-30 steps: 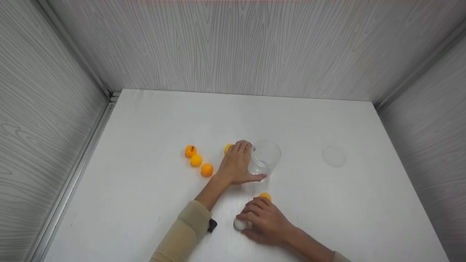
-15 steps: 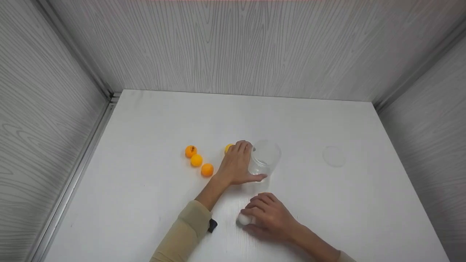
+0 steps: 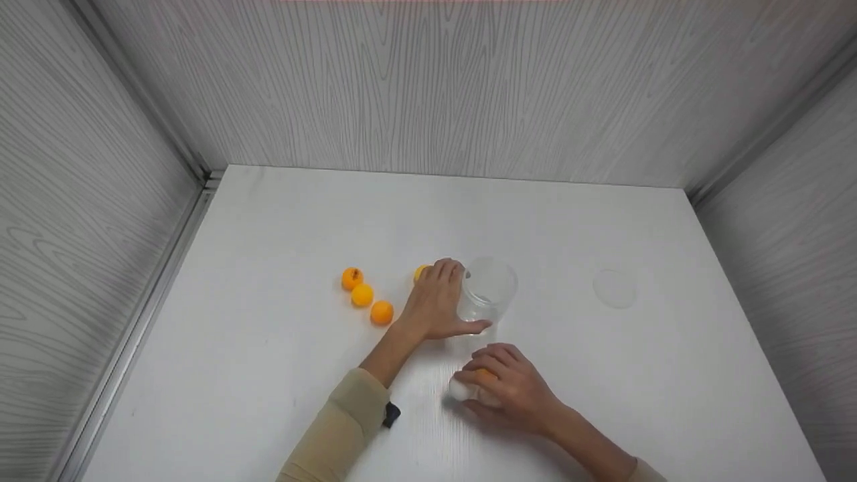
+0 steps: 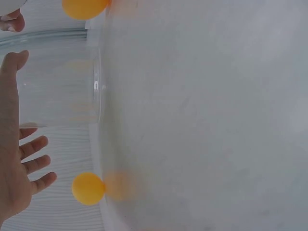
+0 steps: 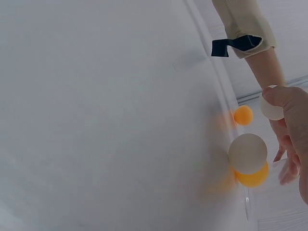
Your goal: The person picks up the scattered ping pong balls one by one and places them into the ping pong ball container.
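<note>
My left hand [image 3: 435, 301] holds the side of a clear plastic jar [image 3: 492, 288], which stands upright on the table. In the left wrist view its thumb lies along one side of the jar [image 4: 60, 86] and its fingers spread at the other. My right hand [image 3: 512, 391] pinches a white ping-pong ball [image 5: 272, 107] between thumb and fingers, just in front of the jar. Below that hand, in the right wrist view, a second white ball [image 5: 248, 154] sits at the table surface, partly covering an orange ball [image 5: 252, 178]. In the head view the fingers partly hide these balls.
Several orange balls [image 3: 362, 295] lie on the white table [image 3: 268, 375] left of my left hand; one yellow-orange ball [image 3: 420, 272] shows behind that hand. A clear round lid [image 3: 614, 288] lies at right. A black strap [image 3: 392, 414] sits at my left cuff. Grey wood-grain panels [image 3: 428, 87] surround the table.
My right hand has moved a little forward and to the right with the white ball, over the orange ball near the jar. The left hand and jar stay in place.
</note>
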A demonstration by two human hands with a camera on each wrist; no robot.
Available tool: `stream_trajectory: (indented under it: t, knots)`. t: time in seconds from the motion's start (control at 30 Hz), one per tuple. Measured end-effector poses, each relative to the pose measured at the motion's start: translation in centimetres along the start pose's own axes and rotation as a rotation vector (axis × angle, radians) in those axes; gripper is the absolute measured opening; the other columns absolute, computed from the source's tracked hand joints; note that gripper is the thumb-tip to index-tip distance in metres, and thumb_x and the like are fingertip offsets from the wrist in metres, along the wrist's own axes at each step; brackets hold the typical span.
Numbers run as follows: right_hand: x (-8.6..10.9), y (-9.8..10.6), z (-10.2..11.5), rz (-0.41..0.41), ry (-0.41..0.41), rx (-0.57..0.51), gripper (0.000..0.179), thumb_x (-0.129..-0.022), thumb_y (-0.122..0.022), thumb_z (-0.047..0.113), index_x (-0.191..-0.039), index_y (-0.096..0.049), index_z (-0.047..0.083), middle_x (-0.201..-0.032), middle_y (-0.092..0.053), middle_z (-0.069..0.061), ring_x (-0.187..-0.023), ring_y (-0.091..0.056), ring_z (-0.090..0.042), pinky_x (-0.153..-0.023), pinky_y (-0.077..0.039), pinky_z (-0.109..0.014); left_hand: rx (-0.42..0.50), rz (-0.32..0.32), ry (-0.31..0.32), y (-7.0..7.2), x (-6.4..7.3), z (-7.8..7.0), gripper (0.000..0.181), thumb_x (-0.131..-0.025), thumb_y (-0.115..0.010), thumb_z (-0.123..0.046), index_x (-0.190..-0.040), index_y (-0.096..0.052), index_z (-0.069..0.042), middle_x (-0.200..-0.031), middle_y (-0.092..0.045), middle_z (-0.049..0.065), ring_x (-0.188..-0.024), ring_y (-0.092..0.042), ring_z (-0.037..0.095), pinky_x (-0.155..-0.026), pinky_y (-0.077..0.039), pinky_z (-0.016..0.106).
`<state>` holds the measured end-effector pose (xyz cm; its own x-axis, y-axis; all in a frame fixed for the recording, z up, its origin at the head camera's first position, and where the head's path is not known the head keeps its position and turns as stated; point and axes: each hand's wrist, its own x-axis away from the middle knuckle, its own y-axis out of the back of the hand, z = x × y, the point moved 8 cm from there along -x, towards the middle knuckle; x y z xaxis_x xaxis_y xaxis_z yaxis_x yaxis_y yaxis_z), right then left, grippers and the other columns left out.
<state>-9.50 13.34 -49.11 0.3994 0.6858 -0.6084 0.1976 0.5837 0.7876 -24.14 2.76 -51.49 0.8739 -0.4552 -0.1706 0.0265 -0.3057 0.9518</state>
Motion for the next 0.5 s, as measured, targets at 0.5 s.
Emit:
stream_trajectory:
  t: [0.5]
  knots:
    - [-0.5, 1.8, -1.6, 0.017, -0.052, 0.029, 0.045, -0.075, -0.094, 0.031, -0.114, -0.075, 0.021, -0.106, -0.074, 0.004, -0.107, -0.068, -0.021, -0.096, -0.055, -0.044, -0.025, 0.01, -0.002, 0.0, -0.1, 0.0, 0.095, -0.083, -0.062, -0.082, -0.143, -0.052, -0.009, -0.144, -0.057, 0.01, -0.139, -0.049, 0.028, -0.122, -0.042, 0.043]
